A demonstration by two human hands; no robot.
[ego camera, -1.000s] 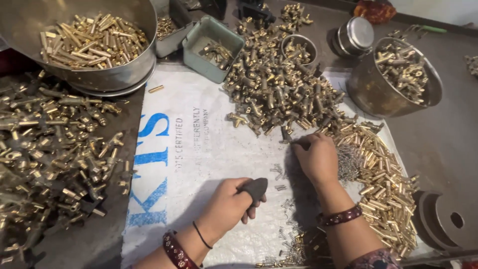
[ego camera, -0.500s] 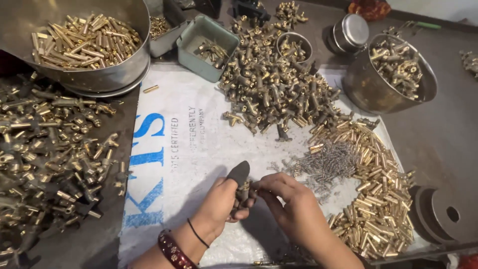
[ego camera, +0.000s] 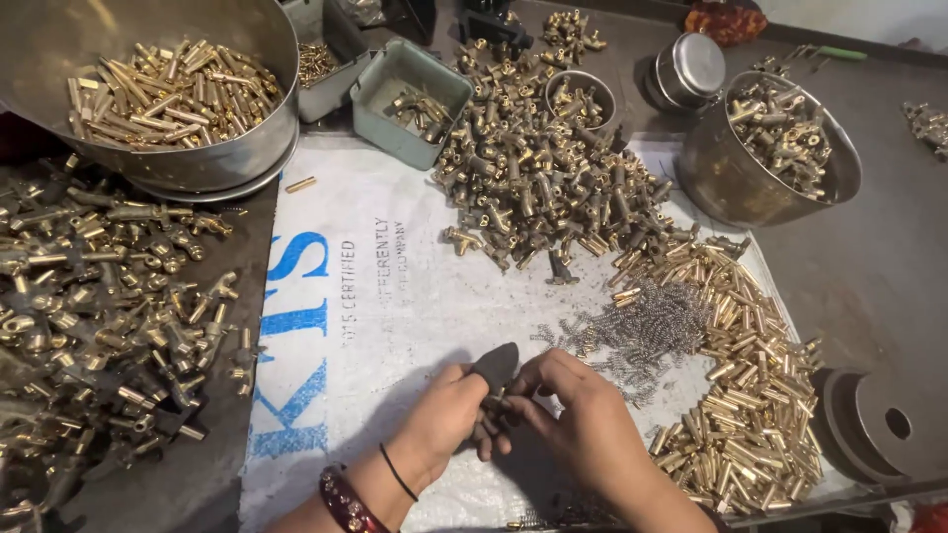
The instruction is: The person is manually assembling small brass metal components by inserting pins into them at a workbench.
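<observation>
Two hands meet low on a dark grey metal desk (ego camera: 889,286), over a white woven sack printed with blue letters (ego camera: 395,316) that is spread flat across it. The left hand (ego camera: 444,419) is curled closed around a small dark, wedge-shaped tool (ego camera: 497,363). The tool's long axis runs roughly up and away from the person, and its broad dark end points toward the far side of the desk, leaning slightly right. The right hand (ego camera: 583,424) is partly closed, with its fingertips pinched against the tool's lower part; whether it holds a small piece there I cannot tell. Just beyond the right hand lies a scatter of thin grey wire springs (ego camera: 642,326), with a heap of short brass tubes (ego camera: 750,395) to their right.
</observation>
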